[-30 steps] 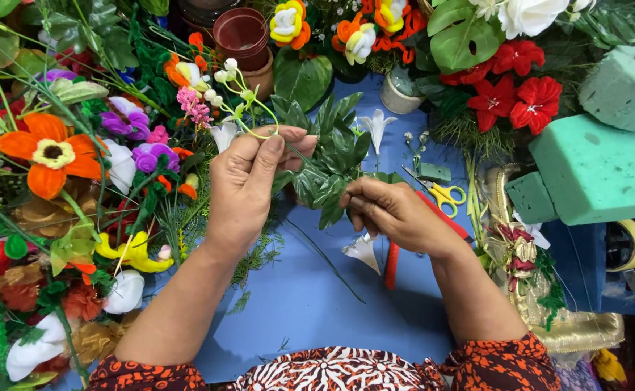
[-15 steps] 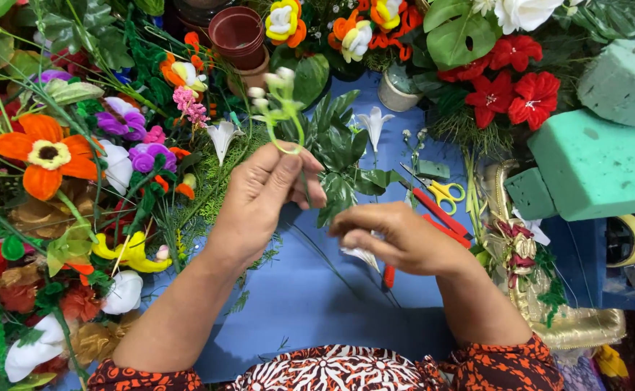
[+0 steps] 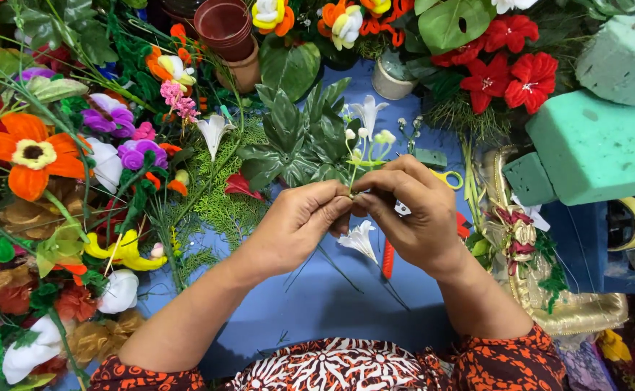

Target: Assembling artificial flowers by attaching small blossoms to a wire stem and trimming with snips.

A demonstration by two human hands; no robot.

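Pinched a small sprig of pale buds (image 3: 364, 148) at its stem base with the left hand (image 3: 299, 221) and the right hand (image 3: 411, 213). Closed thumb and forefinger of each tight on the stem, tips nearly meeting, other fingers curled in. Held the sprig upright above the blue bench (image 3: 317, 304), well to the left of the big green foam block (image 3: 600, 148).

Judged as mid-step: working the stem end between the fingertips, maybe twisting or wrapping. Could not confirm any wire or tape there. Judged the next move to need a steady pinch on one side, slow turning on the other, and care not to bend the thin bud stalks.

Noted a white lily bloom (image 3: 357, 239) flat on the bench, left of the block and lower, just under the hands and apart from them. Noted yellow-handled scissors (image 3: 448, 177) nearer the block, mostly covered by the right hand. Spotted a red handle (image 3: 388, 257) below that; tool type unclear. Saw dark green leaves (image 3: 296, 137) behind the sprig, further left of the block.

Could not see the stem end itself: buried in the fingers. Could not tell whether either palm held anything more. Lost the stacked pots (image 3: 223, 22), far left of the block and above, to the top frame edge. Saw only part of a tape roll (image 3: 632, 224) just below the block.
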